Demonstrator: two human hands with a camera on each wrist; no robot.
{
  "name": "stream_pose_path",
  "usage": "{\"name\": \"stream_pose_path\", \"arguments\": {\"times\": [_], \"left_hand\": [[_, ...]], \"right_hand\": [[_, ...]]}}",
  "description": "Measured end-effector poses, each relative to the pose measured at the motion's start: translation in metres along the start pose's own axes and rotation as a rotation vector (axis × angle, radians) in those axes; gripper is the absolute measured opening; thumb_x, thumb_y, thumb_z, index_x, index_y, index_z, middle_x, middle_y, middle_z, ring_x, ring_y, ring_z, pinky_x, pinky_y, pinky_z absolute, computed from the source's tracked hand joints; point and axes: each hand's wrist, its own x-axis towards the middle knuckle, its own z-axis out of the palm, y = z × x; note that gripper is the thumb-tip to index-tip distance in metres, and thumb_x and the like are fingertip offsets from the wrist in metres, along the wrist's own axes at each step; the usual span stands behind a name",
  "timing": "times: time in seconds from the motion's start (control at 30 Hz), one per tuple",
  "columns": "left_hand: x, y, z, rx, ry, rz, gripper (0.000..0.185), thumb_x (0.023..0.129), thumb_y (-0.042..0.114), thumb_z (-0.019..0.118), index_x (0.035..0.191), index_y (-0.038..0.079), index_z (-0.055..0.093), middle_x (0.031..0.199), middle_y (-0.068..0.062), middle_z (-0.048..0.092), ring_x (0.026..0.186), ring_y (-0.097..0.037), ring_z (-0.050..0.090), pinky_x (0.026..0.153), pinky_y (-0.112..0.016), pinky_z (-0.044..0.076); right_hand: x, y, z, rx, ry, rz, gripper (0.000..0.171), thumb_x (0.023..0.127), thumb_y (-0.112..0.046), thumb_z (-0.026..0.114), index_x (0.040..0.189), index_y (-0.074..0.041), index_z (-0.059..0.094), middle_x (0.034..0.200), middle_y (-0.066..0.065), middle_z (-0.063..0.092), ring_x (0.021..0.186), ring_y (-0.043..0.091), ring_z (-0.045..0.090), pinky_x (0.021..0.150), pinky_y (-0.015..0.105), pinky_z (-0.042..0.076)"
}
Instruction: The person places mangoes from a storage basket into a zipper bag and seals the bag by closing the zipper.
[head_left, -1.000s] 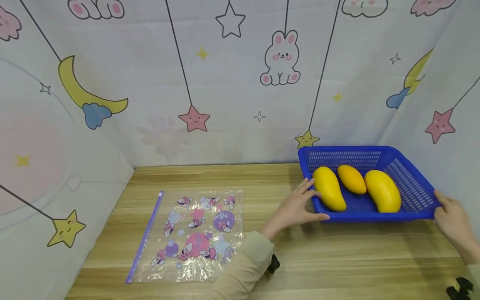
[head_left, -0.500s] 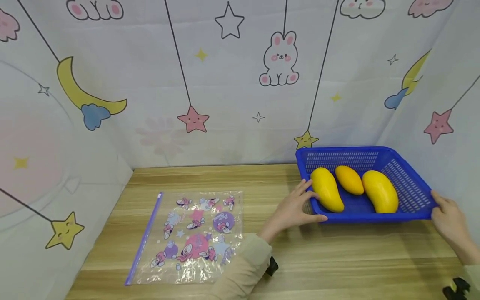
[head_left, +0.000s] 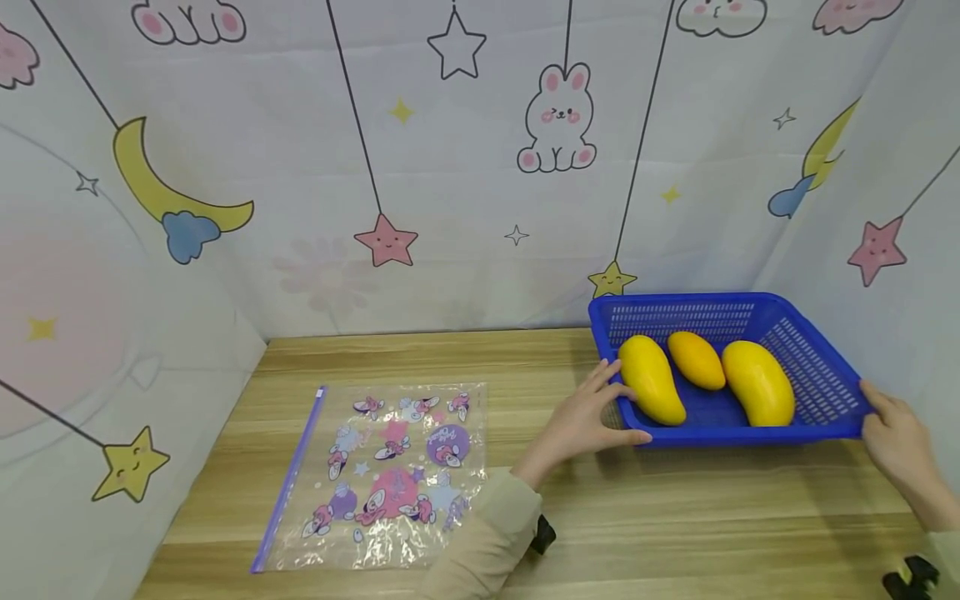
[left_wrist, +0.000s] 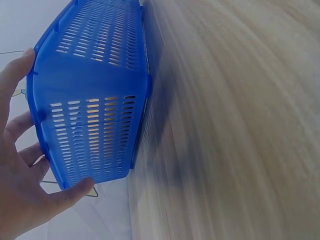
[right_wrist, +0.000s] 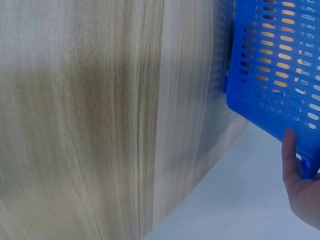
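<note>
Wooden worktop (head_left: 675,517) before a cartoon-printed curtain (head_left: 465,150), with a blue basket (head_left: 817,375) held at both ends.

Blue basket stands at the far right corner of the worktop and contains three yellow mangoes (head_left: 651,379) lying side by side. Left hand (head_left: 588,417) grips the basket's left end: thumb lies under the near edge, fingers curl over the rim, touching the leftmost mango's side. Right hand (head_left: 896,437) grips the basket's right near corner, thumb on the rim; the right wrist view shows a fingertip (right_wrist: 289,150) pressed against the slotted wall. A printed zip bag (head_left: 390,471) lies flat toward the near left of the worktop, well apart from the basket.
</note>
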Motion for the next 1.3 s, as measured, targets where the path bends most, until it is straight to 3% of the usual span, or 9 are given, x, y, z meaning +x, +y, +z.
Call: {"name": "stream_pose_path", "arguments": {"times": [0.57,1.3], "left_hand": [[-0.006,-0.001,-0.001,-0.005,0.011,-0.015,0.056,0.081,0.059,0.067,0.125,0.026,0.057,0.162,0.006,0.018,0.152,-0.011,0.006,0.116,-0.05,0.032],[-0.013,-0.002,-0.005,-0.044,0.014,-0.034,0.053,0.08,0.058,0.068,0.122,0.028,0.057,0.162,0.011,0.017,0.151,-0.007,0.004,0.115,-0.053,0.031]], "right_hand": [[-0.006,-0.008,0.0,0.032,-0.025,0.063,0.053,0.098,-0.009,0.02,0.148,0.005,0.015,0.144,0.045,0.019,0.131,0.065,0.016,0.107,0.074,0.014],[-0.009,-0.011,0.005,0.06,0.019,0.063,0.052,0.098,-0.01,0.021,0.148,0.002,0.02,0.145,0.042,0.023,0.133,0.062,0.02,0.109,0.072,0.018]]}}
